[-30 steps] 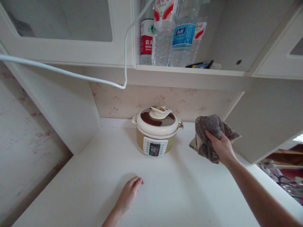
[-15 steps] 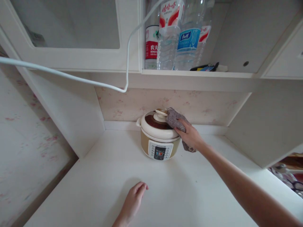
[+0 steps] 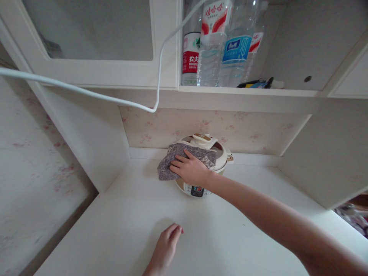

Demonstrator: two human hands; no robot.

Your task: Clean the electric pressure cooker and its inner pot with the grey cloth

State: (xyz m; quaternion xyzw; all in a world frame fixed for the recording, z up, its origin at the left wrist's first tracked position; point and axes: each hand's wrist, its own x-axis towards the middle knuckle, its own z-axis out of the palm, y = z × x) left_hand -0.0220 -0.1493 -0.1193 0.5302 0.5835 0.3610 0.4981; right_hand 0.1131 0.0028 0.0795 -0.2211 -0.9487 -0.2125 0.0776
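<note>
A cream and gold electric pressure cooker (image 3: pixel 220 161) stands at the back of the white counter, its knobbed lid (image 3: pixel 202 141) on top. My right hand (image 3: pixel 191 168) presses a grey-brown cloth (image 3: pixel 168 166) against the lid's front left side, fingers spread over it. The cloth hangs past the cooker's left edge. Part of the control panel (image 3: pixel 197 191) shows below my wrist; the rest of the front is hidden by my hand and the cloth. Near the front of the counter my left hand (image 3: pixel 166 245) is curled closed, apart from the cooker, with nothing visible in it.
A white cable (image 3: pixel 115 100) hangs across the upper left in front of the cabinet. Several plastic water bottles (image 3: pixel 212 57) stand on the open shelf above, with small items (image 3: pixel 257 83) beside them. Side panels and a floral-papered wall (image 3: pixel 253 128) bound the counter.
My right hand has moved left with the cloth, from the lid's right side to its front left. The left hand stays low with curled fingers. The view has shifted slightly.
</note>
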